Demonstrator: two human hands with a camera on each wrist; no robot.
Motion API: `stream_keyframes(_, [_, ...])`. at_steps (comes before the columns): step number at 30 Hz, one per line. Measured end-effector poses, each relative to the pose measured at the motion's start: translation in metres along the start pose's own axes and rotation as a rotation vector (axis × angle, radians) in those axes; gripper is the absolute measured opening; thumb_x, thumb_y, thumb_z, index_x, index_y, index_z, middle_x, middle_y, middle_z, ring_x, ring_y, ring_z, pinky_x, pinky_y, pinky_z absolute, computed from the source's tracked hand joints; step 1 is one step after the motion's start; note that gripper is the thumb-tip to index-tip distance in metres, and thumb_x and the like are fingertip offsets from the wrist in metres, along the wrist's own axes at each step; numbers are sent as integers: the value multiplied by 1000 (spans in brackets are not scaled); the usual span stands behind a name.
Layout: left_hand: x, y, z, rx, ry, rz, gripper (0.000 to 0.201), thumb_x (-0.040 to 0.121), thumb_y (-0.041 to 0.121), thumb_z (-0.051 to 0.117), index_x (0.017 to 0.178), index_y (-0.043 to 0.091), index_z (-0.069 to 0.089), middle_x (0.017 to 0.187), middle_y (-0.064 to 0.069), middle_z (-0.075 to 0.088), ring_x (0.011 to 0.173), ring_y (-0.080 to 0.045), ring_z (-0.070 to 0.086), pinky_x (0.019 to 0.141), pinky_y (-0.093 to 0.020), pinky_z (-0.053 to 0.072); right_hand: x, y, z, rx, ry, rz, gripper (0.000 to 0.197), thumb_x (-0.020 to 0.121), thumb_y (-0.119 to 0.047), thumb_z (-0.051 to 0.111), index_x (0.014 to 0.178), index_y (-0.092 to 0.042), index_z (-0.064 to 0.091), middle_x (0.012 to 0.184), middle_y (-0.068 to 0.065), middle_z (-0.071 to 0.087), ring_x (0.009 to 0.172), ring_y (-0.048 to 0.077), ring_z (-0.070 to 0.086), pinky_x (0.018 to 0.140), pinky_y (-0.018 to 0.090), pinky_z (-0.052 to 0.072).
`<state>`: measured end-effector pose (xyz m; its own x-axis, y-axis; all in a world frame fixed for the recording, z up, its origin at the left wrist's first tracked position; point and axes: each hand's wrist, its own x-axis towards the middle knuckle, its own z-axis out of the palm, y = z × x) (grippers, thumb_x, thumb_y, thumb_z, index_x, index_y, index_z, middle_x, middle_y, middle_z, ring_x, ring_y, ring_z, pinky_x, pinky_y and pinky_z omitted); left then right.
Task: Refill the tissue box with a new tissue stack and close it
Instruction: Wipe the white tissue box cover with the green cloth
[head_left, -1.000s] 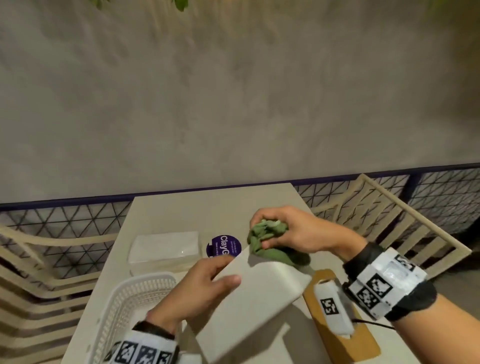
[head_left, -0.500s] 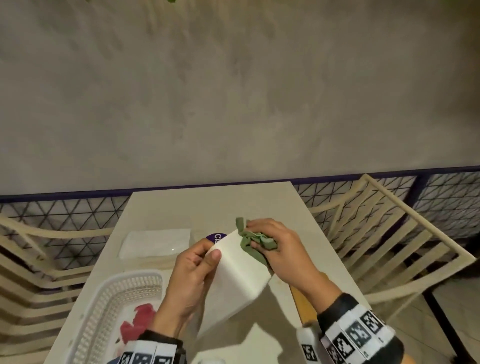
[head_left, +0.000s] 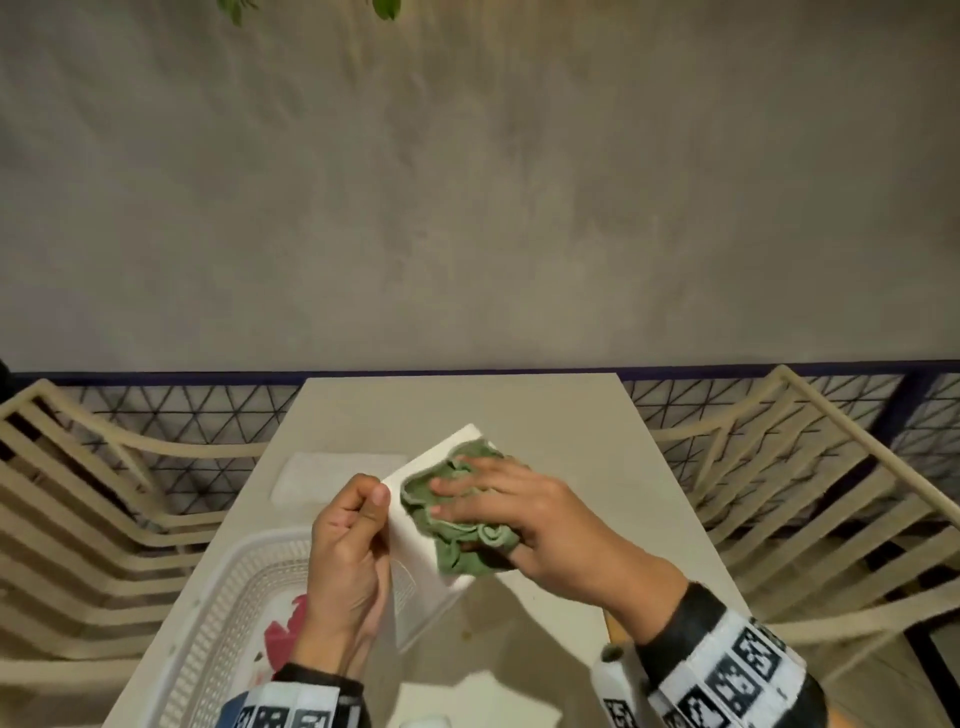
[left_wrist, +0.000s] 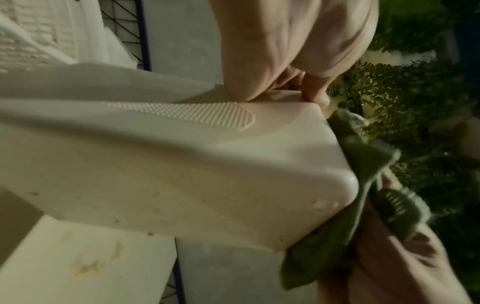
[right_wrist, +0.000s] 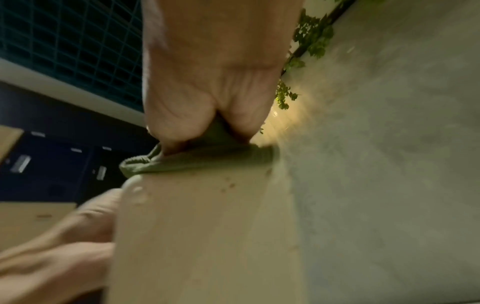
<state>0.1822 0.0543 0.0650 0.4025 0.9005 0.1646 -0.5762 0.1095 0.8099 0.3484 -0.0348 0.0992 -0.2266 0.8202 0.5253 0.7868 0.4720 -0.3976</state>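
I hold the white plastic tissue box tilted above the table. My left hand grips its left edge, thumb on top. My right hand holds a crumpled green cloth and presses it against the box's upper face, fingers laid over the cloth. The left wrist view shows the box with a ribbed patch, the cloth at its corner and my left hand on its rim. In the right wrist view the cloth is squeezed between my right hand and the box. A white tissue stack lies on the table behind my left hand.
A white perforated basket with something red inside stands at the near left of the beige table. A flat white piece lies at the near edge. Slatted chairs flank the table on the left and right.
The box has been turned in my left hand. My right hand has slid the green cloth from the box's far end onto its upper face, nearer to me.
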Motion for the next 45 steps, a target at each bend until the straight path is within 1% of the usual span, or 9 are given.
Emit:
stream_keyframes(9, [1,11,0,32,17,44,43,46,50,87,60,19,59,68,-5,58,69,-15,53,68,-28,44,16,1,-3,18,35,-62,47,68,7,68,109,-14,70,121,3,65,115,21,58,105,37,39])
stream_keyframes(13, [-4,7,4,106,25,47,44,46,54,85,57,21,58,63,2,55,68,-12,47,65,-28,36,38,13,-12,-54,128,161,41,71,2,69,107,-15,71,117,3,67,109,24,59,96,42,46])
stream_keyframes(17, [2,14,-2,15,51,74,40,48,49,86,60,20,62,65,0,60,69,-17,51,71,-36,39,22,-13,1,31,14,-102,47,66,7,58,108,-12,70,120,5,66,118,22,53,106,33,35])
stream_keyframes(21, [-1,13,3,84,43,77,39,48,49,85,58,20,60,62,5,57,65,-7,50,64,-23,40,33,12,-13,64,157,129,29,75,-11,70,104,-13,72,114,5,69,108,26,60,94,46,47])
stream_keyframes(26, [-2,17,-5,3,0,55,32,55,43,84,59,20,63,68,-3,65,70,-16,58,72,-33,47,32,-18,1,36,-21,-112,44,66,8,67,104,-13,72,117,4,67,114,23,56,104,36,38])
stream_keyframes(30, [-5,12,-2,79,20,41,42,47,50,85,57,19,58,64,-2,57,68,-15,49,68,-32,38,49,2,-9,18,83,97,36,70,2,69,103,-12,72,113,5,69,107,29,59,94,48,46])
stream_keyframes(34, [-3,18,-10,-29,38,40,36,50,44,87,60,20,62,66,-2,64,67,-15,59,69,-31,51,26,-22,6,39,-78,-152,45,68,8,61,106,-14,71,119,1,66,118,22,54,104,38,38])
stream_keyframes(39, [-7,14,-1,15,106,36,23,76,28,66,55,19,61,64,-3,63,69,-17,54,69,-32,49,38,-4,-5,40,4,16,42,64,5,64,101,-13,73,113,2,69,108,23,60,94,46,47])
stream_keyframes(45, [-5,29,-9,4,108,108,20,73,20,71,55,19,62,61,0,59,65,-13,51,68,-30,42,19,-5,-10,72,-72,-167,54,60,21,63,101,-11,73,118,2,67,119,21,54,103,43,41])
